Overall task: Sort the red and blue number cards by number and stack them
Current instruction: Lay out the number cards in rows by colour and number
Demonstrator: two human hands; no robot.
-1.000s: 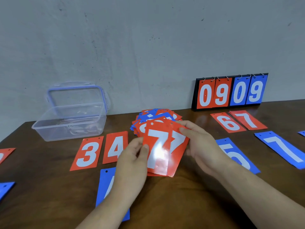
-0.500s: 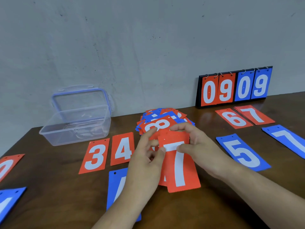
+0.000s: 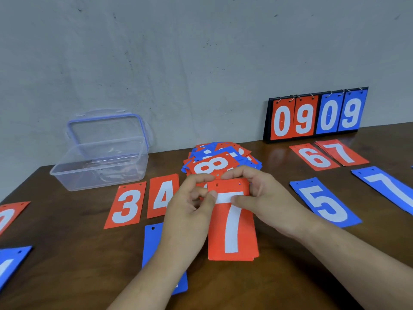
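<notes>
Both hands (image 3: 225, 204) pinch red 7 cards (image 3: 232, 231); clear box (image 3: 100, 166) open.

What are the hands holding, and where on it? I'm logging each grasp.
Both hands, left and right, pinch the red 7 cards at their top end, near the punched holes; the lower part hangs free.

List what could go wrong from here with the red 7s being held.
1. The red 7 cards, pinched at their top edge by the left hand and right hand, could fan apart or slip.
2. A red 7 pile already lies beside the red 6; setting these down elsewhere would split the sevens.
</notes>
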